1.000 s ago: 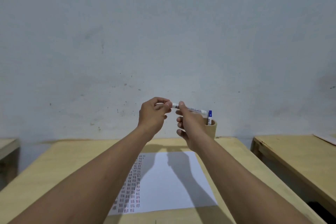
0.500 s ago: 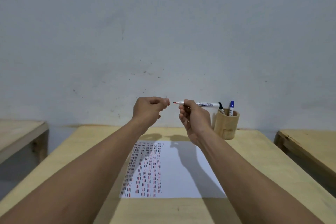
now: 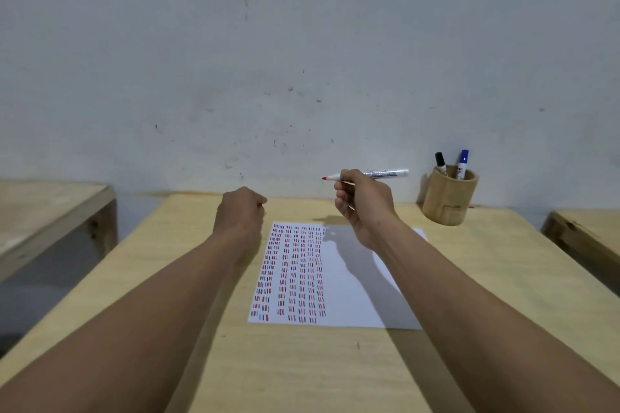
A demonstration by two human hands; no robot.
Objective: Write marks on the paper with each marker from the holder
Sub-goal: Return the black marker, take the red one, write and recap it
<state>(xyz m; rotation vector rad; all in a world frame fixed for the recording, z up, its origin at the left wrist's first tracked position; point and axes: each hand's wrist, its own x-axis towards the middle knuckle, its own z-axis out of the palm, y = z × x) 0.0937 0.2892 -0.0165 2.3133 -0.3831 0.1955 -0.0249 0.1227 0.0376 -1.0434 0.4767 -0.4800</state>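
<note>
My right hand (image 3: 364, 203) holds a white marker (image 3: 385, 174) level above the far edge of the paper, its bare red tip pointing left. My left hand (image 3: 240, 211) is a closed fist just left of the paper's top corner; the marker's cap is hidden inside it. The white paper (image 3: 352, 285) lies on the wooden table (image 3: 302, 362), with columns of short red, blue and black marks filling its left half. A round wooden holder (image 3: 446, 201) stands at the far right with a black marker (image 3: 440, 163) and a blue marker (image 3: 463, 161) upright in it.
A grey wall rises right behind the table. Another wooden table (image 3: 43, 211) stands to the left across a gap, and a third (image 3: 590, 231) to the right.
My hands have pulled apart, and the marker's red tip is now bare. My left fist dropped toward the table. The view tilted down, showing more of the paper.
</note>
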